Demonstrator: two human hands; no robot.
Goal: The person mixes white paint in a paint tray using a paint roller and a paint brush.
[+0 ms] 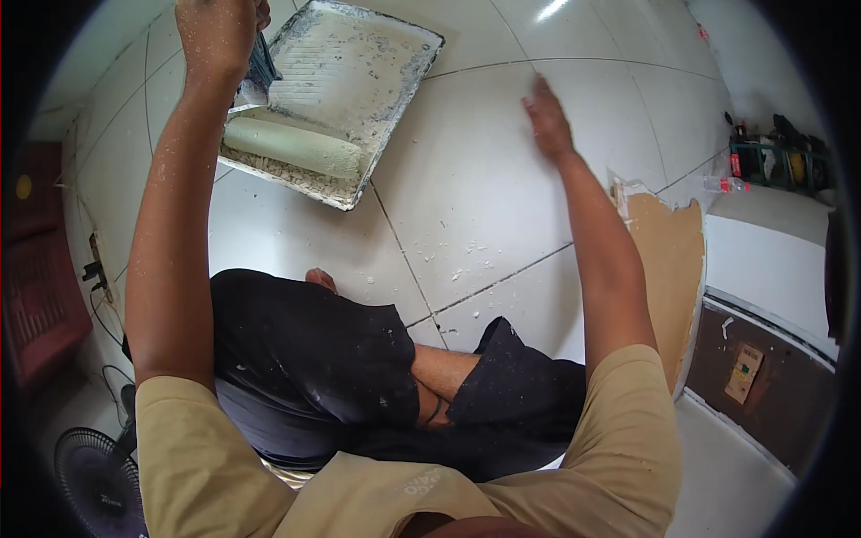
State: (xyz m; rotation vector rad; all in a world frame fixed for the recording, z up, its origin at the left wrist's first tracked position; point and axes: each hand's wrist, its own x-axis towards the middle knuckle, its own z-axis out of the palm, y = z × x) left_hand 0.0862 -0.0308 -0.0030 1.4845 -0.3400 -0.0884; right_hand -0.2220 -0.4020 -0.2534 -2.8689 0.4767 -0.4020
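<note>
A paint roller (pixel 291 145) with a pale, paint-coated sleeve lies across the lower end of a paint tray (pixel 399 85). The tray is crusted with dried and wet paint and has a ribbed slope. At the upper left, my left hand (pixel 220 36) is closed around what looks like the roller's dark handle, with most of the fingers hidden or cut off by the view's edge. Specks of paint dot that forearm. My right hand (pixel 547 118) is stretched out over the white floor tiles to the right of the tray, slightly blurred, fingers extended and holding nothing.
Pale flakes (pixel 457 273) are scattered on the tiles before my crossed legs. To the right stand a torn brown board (pixel 668 260), a plastic bottle (pixel 725 185) and a dark crate (pixel 780 166) of items. A black fan (pixel 99 480) and red furniture (pixel 45 260) are at left.
</note>
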